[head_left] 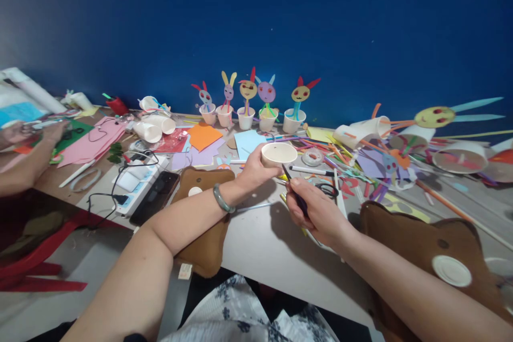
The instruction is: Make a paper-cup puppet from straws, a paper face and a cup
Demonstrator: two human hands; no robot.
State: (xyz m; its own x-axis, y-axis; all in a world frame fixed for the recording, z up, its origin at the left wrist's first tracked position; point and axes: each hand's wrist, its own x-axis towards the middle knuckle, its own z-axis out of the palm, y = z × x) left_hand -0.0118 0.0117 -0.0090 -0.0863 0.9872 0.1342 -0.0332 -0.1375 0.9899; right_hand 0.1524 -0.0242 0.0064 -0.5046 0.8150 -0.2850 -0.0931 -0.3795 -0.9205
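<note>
Gripping small white paper cup (279,154), rim up: left hand (253,170); right hand (315,208) clenched around dark pen (294,192)

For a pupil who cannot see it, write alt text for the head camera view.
A person's left hand holds an upturned paper cup while the right hand points a dark pen-like tool at its side. Behind, five paper bunny figures stand in cups on a craft-strewn table.

Left hand (253,170) raised on a bent, bare forearm, fingers curled closed, a band at the wrist. Right hand (316,208) lower and just beside it, fingers pinched shut, knuckles up, forearm entering from the lower right.
</note>
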